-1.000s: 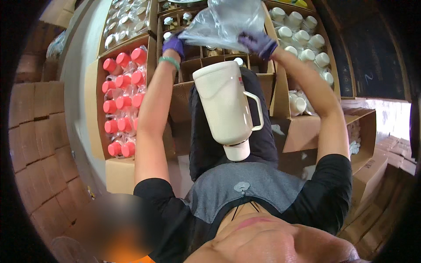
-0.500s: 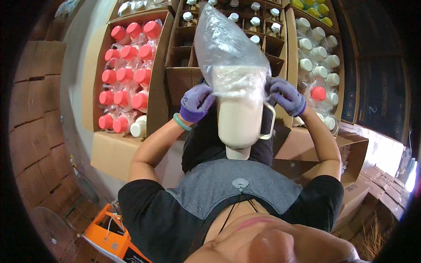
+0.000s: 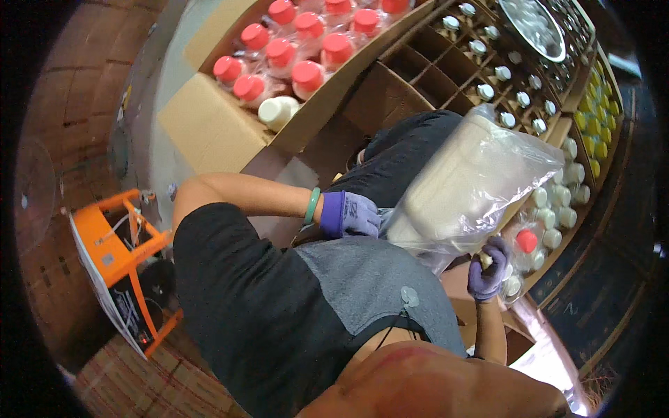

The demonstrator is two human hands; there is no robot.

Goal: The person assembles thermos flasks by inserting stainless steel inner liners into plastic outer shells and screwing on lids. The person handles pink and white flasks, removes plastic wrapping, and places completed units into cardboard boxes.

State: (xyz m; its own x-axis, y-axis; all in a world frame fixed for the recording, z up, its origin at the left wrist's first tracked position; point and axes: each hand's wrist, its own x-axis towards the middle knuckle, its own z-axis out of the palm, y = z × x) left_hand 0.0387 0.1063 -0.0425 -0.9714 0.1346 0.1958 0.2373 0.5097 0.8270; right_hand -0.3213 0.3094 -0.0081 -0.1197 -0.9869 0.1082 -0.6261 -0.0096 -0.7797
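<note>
A cream-coloured jug (image 3: 446, 188) lies tilted across my lap inside a clear plastic bag (image 3: 519, 164), its outline blurred by the film. My left hand (image 3: 357, 214), in a purple-grey glove, is closed at the bag's near left end, with its fingertips partly hidden against the plastic. At the bag's near right corner, my gloved right hand (image 3: 490, 272) curls closed around a small beige thing that I cannot make out. The jug's handle is not clearly visible.
A carton of red-capped bottles (image 3: 306, 76) stands at the far left. Next to it is a divided carton (image 3: 418, 66) with white-capped bottles, and a metal bowl (image 3: 533, 28) sits beyond. White-capped bottles (image 3: 547, 219) are at the right. An orange-framed device (image 3: 111, 244) stands to my left.
The view has swung, so the cartons appear turned. The plastic bag, earlier over only the jug's far part, now covers the whole jug. My hands have moved to the bag's near end.
</note>
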